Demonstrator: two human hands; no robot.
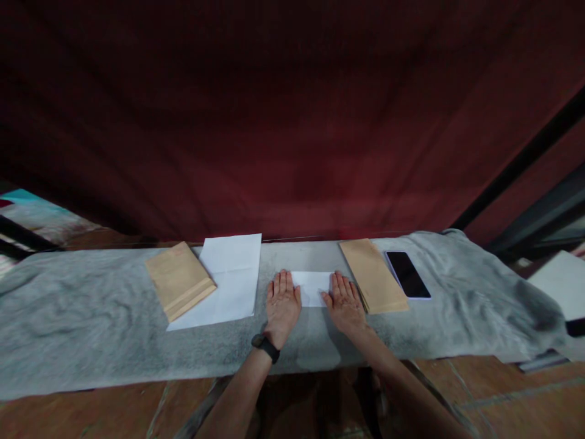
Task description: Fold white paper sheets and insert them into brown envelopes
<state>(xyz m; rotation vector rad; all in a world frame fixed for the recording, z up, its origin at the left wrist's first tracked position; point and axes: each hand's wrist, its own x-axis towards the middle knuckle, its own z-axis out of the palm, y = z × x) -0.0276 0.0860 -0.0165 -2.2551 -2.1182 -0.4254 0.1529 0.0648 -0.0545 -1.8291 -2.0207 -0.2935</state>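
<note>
1. Worktop, grey-draped; far edge by red curtain.
2. Sm. white paper, 1 pc.: flat, approx. mid-length of worktop, btwn near & far edges. Looks folded; no. of layers can't tell.
3. L hand: palm down, fingers straight, on paper's left end; grips nothing.
4. R hand: ditto, on right end; grips nothing.
5. Lg. white sheet: left of L hand, twd. far edge; spread flat, faint crease.
6. L brown stack: partly atop lg. sheet.
7. R brown stack: just beside R hand, twd. far edge.
8. Phone: right of R brown stack, twd. far edge; screen dark.
9. Status (est.): sm. paper laid out, flattening under way; lg. sheet unfolded, both stacks unhandled.
</note>
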